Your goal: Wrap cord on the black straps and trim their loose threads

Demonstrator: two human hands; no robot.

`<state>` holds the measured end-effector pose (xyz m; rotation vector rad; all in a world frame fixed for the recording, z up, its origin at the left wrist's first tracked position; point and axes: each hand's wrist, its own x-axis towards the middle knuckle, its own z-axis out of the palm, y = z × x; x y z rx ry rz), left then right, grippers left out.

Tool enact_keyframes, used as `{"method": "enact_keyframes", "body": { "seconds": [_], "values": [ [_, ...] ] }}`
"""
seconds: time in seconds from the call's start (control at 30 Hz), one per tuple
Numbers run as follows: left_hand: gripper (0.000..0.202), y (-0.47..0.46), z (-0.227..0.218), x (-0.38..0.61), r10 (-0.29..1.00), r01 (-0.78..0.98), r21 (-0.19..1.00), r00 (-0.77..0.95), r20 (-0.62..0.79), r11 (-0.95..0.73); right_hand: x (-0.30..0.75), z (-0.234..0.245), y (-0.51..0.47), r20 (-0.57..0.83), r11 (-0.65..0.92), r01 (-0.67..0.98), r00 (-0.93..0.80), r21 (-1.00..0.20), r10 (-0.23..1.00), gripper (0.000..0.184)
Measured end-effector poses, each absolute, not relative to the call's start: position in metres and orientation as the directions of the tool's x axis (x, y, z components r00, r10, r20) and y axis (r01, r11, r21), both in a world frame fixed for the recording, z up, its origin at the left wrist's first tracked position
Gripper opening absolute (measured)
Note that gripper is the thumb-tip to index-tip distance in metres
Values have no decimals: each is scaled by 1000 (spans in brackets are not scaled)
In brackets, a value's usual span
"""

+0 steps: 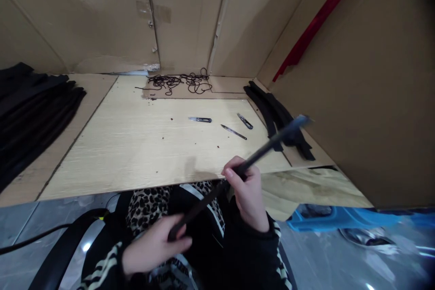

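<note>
A long dark fabric strip [212, 194] runs slantwise through both hands, over my lap and the table's front edge. Its lower end is gripped by my left hand [158, 242], fingers closed around it. Farther up, my right hand [246, 188] pinches the strip between thumb and fingers. The strip's far end, blurred, sticks out to the upper right over a small pile of dark strips [272, 111]. Beyond my right hand lie two thread snips, one in the middle [200, 119] and one to the right [245, 121], with slim metal tweezers [234, 132] between them.
At the left, a large stack of dark strips [30, 108] lies on cardboard. Tangled dark cord [180, 82] rests along the back edge. Cardboard walls [190, 13] enclose the table [136, 145], and a red strip [312, 31] hangs on the right one. A blue crate [343, 218] stands below.
</note>
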<state>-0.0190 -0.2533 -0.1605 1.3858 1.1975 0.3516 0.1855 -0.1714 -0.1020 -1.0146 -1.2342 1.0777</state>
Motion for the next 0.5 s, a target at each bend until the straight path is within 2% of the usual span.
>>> {"method": "enact_keyframes", "body": {
  "seconds": [0.03,0.07,0.1,0.17,0.23,0.3,0.33,0.37,0.43,0.47,0.5],
  "values": [
    [35,-253,-160,-23,640,383,878,605,-474,287,187,-102,-172,198,195,-80,-30,-978,980,26],
    [36,-254,-158,-24,551,373,874,679,-486,311,187,-102,-172,177,169,-111,-67,-979,982,27],
    [35,-255,-157,-25,542,402,867,676,-499,296,185,-101,-172,145,132,-149,-82,-980,986,27],
    [25,-256,-154,-20,741,557,813,471,-479,171,179,-99,-172,69,63,-198,-24,-978,997,26],
    [11,-257,-153,-14,939,726,684,188,-288,64,171,-99,-170,3,32,-217,132,-976,991,25],
    [9,-257,-155,-13,995,787,614,11,-100,53,166,-100,-170,-36,27,-238,260,-971,965,26],
    [9,-258,-158,-15,996,761,646,-8,-84,61,166,-102,-170,-42,29,-259,262,-966,964,26],
    [9,-259,-161,-19,991,690,720,33,-133,73,166,-103,-170,-36,28,-287,216,-958,976,27],
    [23,-263,-166,-28,887,393,894,306,-345,213,169,-106,-171,12,30,-367,51,-930,999,30],
    [34,-266,-168,-32,760,211,909,497,-417,361,170,-107,-172,49,33,-414,-29,-910,998,32],
    [44,-268,-170,-35,614,68,852,663,-428,519,171,-107,-172,84,36,-461,-83,-887,993,34]
  ]
}}
